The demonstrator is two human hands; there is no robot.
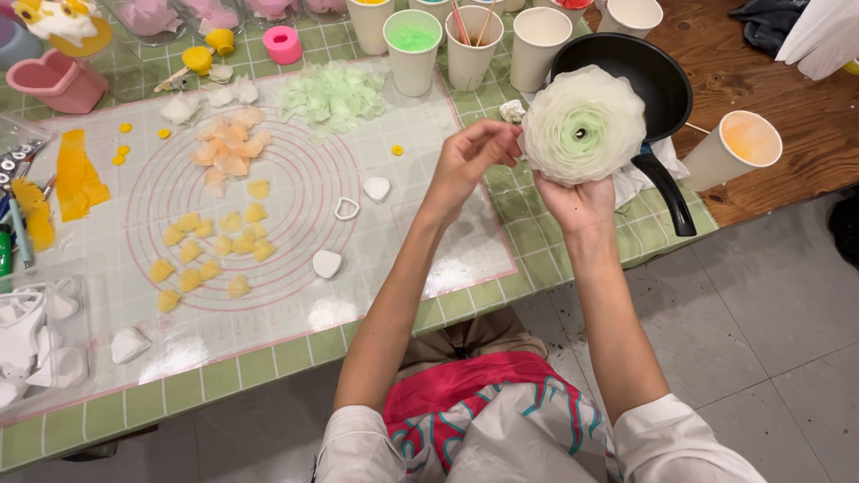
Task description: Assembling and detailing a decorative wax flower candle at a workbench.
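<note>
A large round flower (582, 123) of thin white petals with a pale green centre is held up over the table's right part. My right hand (580, 202) grips it from underneath. My left hand (472, 156) pinches the flower's left edge with its fingertips. Piles of loose petals lie on the clear mat (429, 259): pale green ones (332, 95), peach ones (229, 148) and yellow ones (210, 255).
A black pan (637, 76) sits behind the flower, its handle toward me. Several paper cups (412, 52) stand along the back, another (735, 148) at the right. Small white heart cutters (346, 208), pink moulds (55, 82) and a tray (40, 344) of white shapes lie left.
</note>
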